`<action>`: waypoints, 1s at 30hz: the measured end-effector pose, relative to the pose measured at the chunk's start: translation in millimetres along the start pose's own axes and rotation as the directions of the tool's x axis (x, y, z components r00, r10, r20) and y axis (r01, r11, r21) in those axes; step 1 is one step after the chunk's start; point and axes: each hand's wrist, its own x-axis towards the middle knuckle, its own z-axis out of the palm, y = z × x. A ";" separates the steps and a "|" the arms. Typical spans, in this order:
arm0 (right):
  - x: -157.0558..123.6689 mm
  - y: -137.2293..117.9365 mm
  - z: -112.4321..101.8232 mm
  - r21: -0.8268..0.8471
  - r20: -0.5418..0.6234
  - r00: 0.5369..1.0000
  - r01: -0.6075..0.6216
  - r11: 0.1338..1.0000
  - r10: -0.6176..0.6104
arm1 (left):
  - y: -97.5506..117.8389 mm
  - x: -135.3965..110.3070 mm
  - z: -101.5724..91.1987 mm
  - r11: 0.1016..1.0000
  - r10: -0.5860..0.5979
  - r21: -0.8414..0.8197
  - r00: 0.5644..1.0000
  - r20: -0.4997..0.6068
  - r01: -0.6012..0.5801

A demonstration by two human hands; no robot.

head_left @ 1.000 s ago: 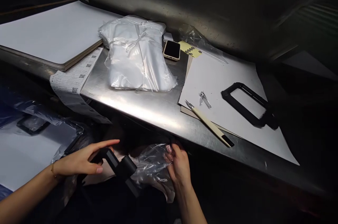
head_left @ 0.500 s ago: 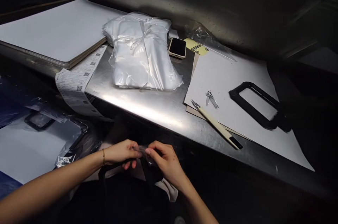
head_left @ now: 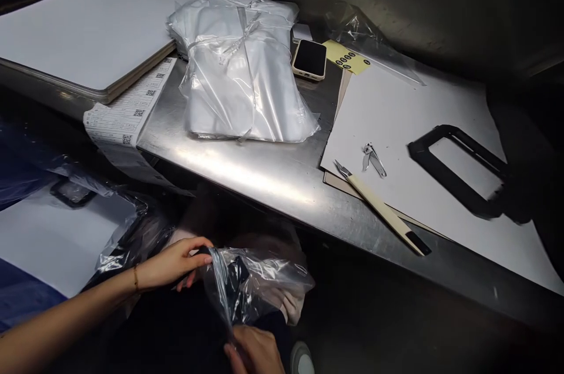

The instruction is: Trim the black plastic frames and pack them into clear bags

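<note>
"Head view, left to right: which materials and shapes?"

"Smooth white board stack (head_left: 88,33); left hand (head_left: 187,262) pinching a crinkled, glossy clear plastic bag (head_left: 259,271) below the metal bench (head_left: 255,180) edge; right hand (head_left: 258,350), partly out of frame, gripping the bag's lower end; slim cream-handled knife (head_left: 383,211); black angular frame (head_left: 447,185)."

"And writing?"

"QR codes on the paper label strip (head_left: 127,113), its text too small to read; dark round marks on the yellow sheet (head_left: 346,57)."
</note>
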 end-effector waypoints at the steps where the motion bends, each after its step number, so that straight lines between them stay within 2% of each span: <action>1: 4.4 -4.3 3.8 0.016 0.002 1.000 -0.001 1.000 0.001 | -1.4 1.3 -0.1 1.000 -0.007 0.002 1.000 -0.002 0.007; 4: 26.5 -18.8 8.2 0.055 0.005 0.998 -0.055 0.997 0.055 | -5.5 9.1 -0.1 1.000 -0.002 0.010 0.999 -0.039 0.002; 8: 47.7 -31.4 14.0 0.126 0.113 0.992 -0.075 0.989 0.061 | -13.7 20.1 -2.8 0.999 0.040 0.022 0.989 -0.146 -0.037; 11: 40.8 -23.2 17.4 0.106 0.120 0.983 -0.154 0.982 0.141 | -25.5 20.4 -8.0 0.999 -0.035 -0.004 0.977 -0.210 0.035; 14: 25.5 -6.5 16.5 0.053 0.081 0.970 -0.234 0.971 0.229 | -40.6 17.0 -13.7 0.985 -0.169 -0.061 0.960 -0.224 0.159; 16: 17.1 -1.2 16.6 0.042 0.086 0.965 -0.250 0.967 0.246 | -50.2 14.5 -16.9 0.974 -0.223 -0.096 0.948 -0.227 0.206; 21: 15.6 -16.8 28.4 0.090 0.152 0.959 -0.254 0.963 0.239 | -67.5 -2.3 -22.1 0.952 -0.287 -0.185 0.924 -0.252 0.246; 23: 24.1 -23.1 33.4 0.124 0.172 0.961 -0.239 0.963 0.216 | -71.8 -14.9 -23.1 0.930 -0.330 -0.248 0.911 -0.246 0.270; 26: 40.3 -25.6 32.4 0.170 0.177 0.967 -0.215 0.962 0.185 | -71.8 -31.6 -24.2 0.872 -0.431 -0.330 0.887 -0.168 0.362; 28: 50.5 -24.4 22.0 0.183 0.156 0.968 -0.222 0.958 0.194 | -64.4 -36.4 -24.7 0.847 -0.470 -0.334 0.877 -0.102 0.414; 30: 60.0 -22.5 2.8 0.188 0.128 0.972 -0.216 0.958 0.194 | -50.3 -36.0 -25.3 0.866 -0.448 -0.288 0.890 -0.080 0.410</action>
